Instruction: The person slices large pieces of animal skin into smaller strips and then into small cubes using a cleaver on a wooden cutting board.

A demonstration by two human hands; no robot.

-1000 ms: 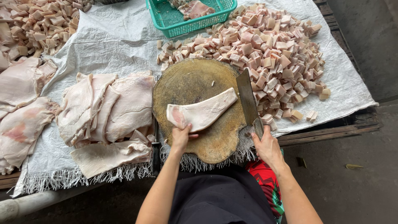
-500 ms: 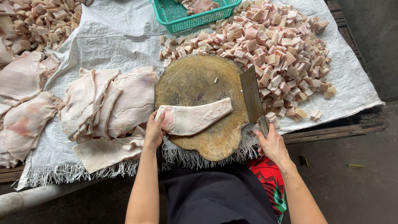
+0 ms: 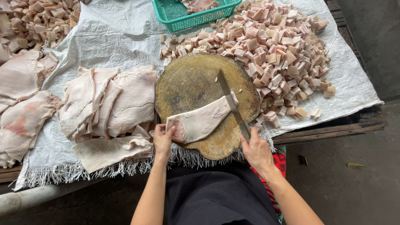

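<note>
My left hand fingers pinch the near end of the fat slab, which lies flat on the round chopping block. Right hand fingers are wrapped tight on the cleaver handle, blade edge-down across the slab's far end. Cubed pile beyond, uncut sheets left on the bench.

Dark concrete floor, grey wall, wooden table edge, soft daylight
</note>
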